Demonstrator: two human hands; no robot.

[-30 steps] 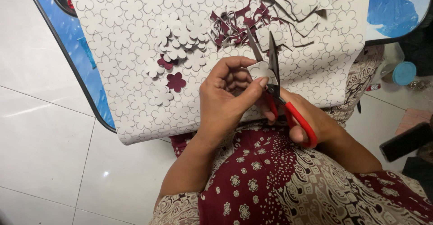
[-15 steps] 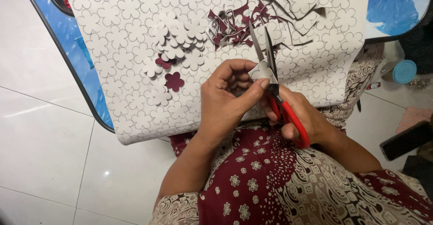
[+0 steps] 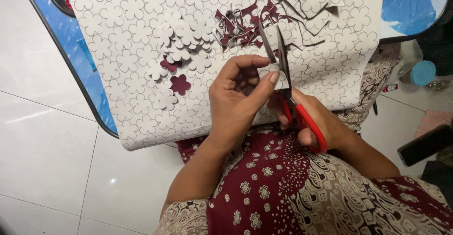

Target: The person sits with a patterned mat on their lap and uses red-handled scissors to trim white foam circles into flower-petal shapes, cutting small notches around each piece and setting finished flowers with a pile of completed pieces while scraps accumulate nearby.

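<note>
Left hand (image 3: 236, 100) pinches a paper flower (image 3: 273, 72), steadying it for the blades. Right hand (image 3: 314, 122) grips red scissors (image 3: 295, 107), blades apart, over the worktop's (image 3: 89, 70) near edge.

A pile of white cut-out paper flowers (image 3: 184, 39) lies mid-worktop, maroon scraps (image 3: 240, 25) toward its far edge; a blue-lidded jar (image 3: 421, 73) stands on the white tiled floor (image 3: 42, 136).

Bare forearms, maroon garment with cream flower dots, beige-and-brown swirling batik panels, patterned short sleeve edge
</note>
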